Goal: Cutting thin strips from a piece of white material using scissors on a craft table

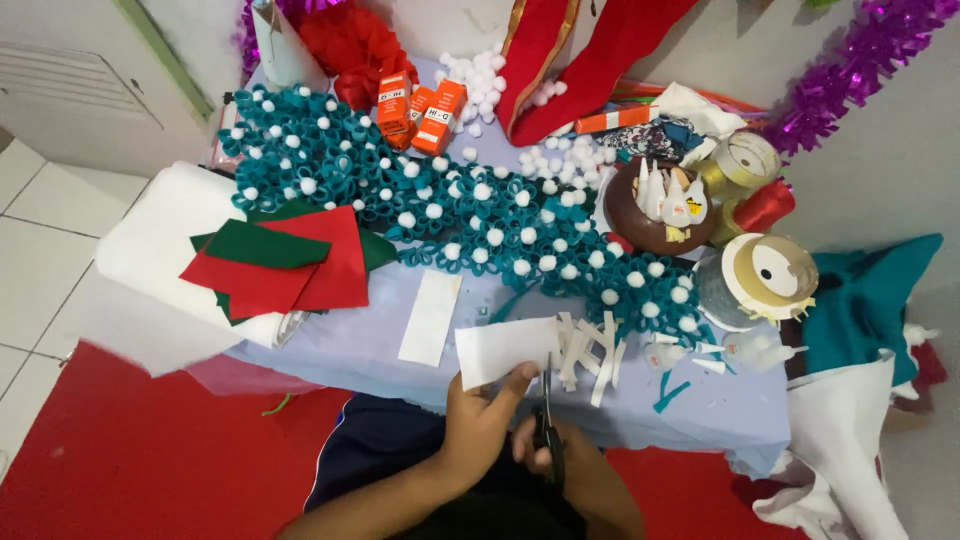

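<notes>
My left hand (pixel 482 418) pinches the near edge of a white felt sheet (pixel 503 348) held over the table's front edge. My right hand (pixel 560 462) grips black scissors (pixel 547 415), their blades pointing up into the sheet's right edge. Just right of the blades lies a pile of cut white strips (pixel 590 348). A separate white felt rectangle (pixel 431 316) lies flat to the left. Beyond them stretches a long teal felt garland dotted with white pompoms (pixel 470 215).
Red and green felt pieces (pixel 285 262) rest on white felt at left. Orange boxes (pixel 420 110), loose white pompoms (pixel 478 72), a brown bowl of white cones (pixel 662 205), ribbon spools (pixel 770 275) and small glue bottles (pixel 690 350) crowd the lavender-covered table (pixel 350 345).
</notes>
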